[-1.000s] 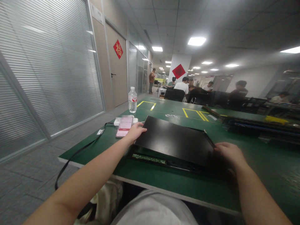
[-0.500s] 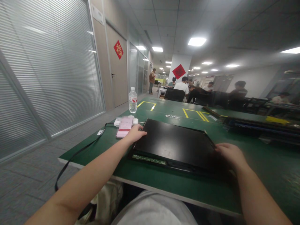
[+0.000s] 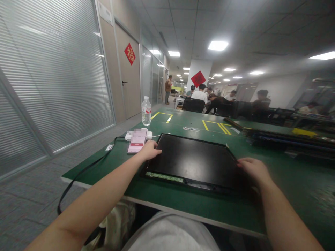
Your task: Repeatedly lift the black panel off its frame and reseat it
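Observation:
A flat black display panel (image 3: 193, 157) lies in front of me on the green table (image 3: 167, 198). A narrow green circuit board (image 3: 164, 177) runs along the left part of its near edge. My left hand (image 3: 150, 150) grips the panel's left edge, thumb on top and the other fingers partly hidden. At the right edge, my right hand (image 3: 252, 169) pinches the side, its fingertips closed on the rim. The panel's underside is out of sight, and its near right corner is dark and blurred.
A phone (image 3: 136, 141) leans by a white device (image 3: 149, 135) left of the panel. Behind stands a water bottle (image 3: 146, 111). A black strap (image 3: 86, 167) hangs over the left edge. Stacked dark panels (image 3: 282, 141) lie at right. Several people sit farther back.
The panel has come slightly down and toward me, its far border now showing more. Both hands stay on its sides. The view has shifted a little.

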Tool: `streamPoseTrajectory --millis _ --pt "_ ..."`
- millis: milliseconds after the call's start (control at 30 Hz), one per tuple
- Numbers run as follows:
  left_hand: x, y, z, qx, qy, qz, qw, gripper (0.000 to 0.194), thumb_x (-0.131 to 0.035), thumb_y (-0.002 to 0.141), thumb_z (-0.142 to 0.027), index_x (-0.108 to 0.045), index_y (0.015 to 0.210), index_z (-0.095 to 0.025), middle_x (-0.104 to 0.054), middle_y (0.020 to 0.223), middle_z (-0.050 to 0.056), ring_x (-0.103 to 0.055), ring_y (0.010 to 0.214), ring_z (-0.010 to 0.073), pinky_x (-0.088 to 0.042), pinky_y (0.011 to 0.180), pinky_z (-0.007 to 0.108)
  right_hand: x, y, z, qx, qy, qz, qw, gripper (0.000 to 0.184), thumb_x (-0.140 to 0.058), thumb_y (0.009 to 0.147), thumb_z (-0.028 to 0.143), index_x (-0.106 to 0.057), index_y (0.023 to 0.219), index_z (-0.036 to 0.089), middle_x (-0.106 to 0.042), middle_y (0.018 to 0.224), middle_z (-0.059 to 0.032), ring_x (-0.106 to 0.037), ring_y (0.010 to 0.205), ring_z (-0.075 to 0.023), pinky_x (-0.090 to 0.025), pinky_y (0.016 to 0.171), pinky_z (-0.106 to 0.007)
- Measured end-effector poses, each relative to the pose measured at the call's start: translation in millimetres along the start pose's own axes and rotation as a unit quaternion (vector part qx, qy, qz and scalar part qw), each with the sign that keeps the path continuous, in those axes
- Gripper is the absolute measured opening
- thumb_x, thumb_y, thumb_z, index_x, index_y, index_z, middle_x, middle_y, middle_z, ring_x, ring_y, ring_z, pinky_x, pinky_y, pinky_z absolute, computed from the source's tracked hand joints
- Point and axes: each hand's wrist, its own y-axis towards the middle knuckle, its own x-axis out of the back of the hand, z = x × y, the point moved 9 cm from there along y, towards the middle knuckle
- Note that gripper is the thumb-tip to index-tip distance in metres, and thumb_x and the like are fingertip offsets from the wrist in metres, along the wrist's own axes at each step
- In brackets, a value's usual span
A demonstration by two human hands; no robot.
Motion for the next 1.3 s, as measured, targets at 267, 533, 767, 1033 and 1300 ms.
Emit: streamPoseTrajectory --millis 267,533,767,1033,1300 --pt "0.3 -1.1 -11.1 -0.048 0.04 -0.001 0.998 0.013 -0.07 0.075 -0.028 -0.071 0.079 -0.017 -0.071 0.105 0.013 -0.066 0.104 0.0281 -0.051 0.09 0.032 6.9 -5.4 14.3 0.034 -0.077 -0.028 0.996 0.018 -0.063 0.068 0.024 -0.079 0.078 0.023 -0.077 0.088 -0.0065 -0.067 0.086 -0.0257 -0.046 0.07 -0.032" --pt "-2.9 0.1 -9.9 -0.06 0.049 0.002 0.997 0.017 -0.068 0.076 -0.032 -0.072 0.081 -0.016 -0.068 0.114 0.014 -0.062 0.114 0.0294 -0.047 0.099 0.033 5.8 -6.4 14.8 0.031 -0.046 -0.019 0.998 0.021 -0.06 0.068 0.025 -0.078 0.079 0.023 -0.077 0.085 -0.0063 -0.068 0.08 -0.0232 -0.046 0.068 -0.031" --pt "-6.0 2.1 -4.8 -0.056 0.033 0.004 0.998 0.015 -0.069 0.075 -0.031 -0.071 0.081 -0.018 -0.067 0.117 0.015 -0.058 0.121 0.0303 -0.045 0.104 0.035 2.9 -8.4 11.1 0.004 0.01 -0.001 1.0 0.022 -0.062 0.065 0.023 -0.078 0.08 0.021 -0.077 0.08 -0.0065 -0.067 0.073 -0.0215 -0.047 0.069 -0.031" --pt "-4.5 0.9 -3.0 -0.04 0.012 0.005 0.999 0.02 -0.07 0.073 -0.03 -0.072 0.088 -0.017 -0.062 0.127 0.014 -0.057 0.123 0.0286 -0.041 0.109 0.033 2.4 -7.1 7.2 0.001 0.027 0.0 1.0 0.024 -0.062 0.063 0.024 -0.077 0.082 0.02 -0.076 0.078 -0.0066 -0.066 0.072 -0.022 -0.047 0.07 -0.032" --pt "-7.0 1.6 -3.9 -0.05 0.041 0.014 0.998 0.017 -0.07 0.076 -0.03 -0.071 0.086 -0.016 -0.063 0.124 0.016 -0.057 0.124 0.0296 -0.043 0.107 0.032 -0.4 -2.5 3.5 -0.001 0.032 0.007 0.999 0.025 -0.059 0.066 0.025 -0.076 0.084 0.02 -0.077 0.082 -0.0069 -0.067 0.075 -0.0224 -0.046 0.071 -0.033"
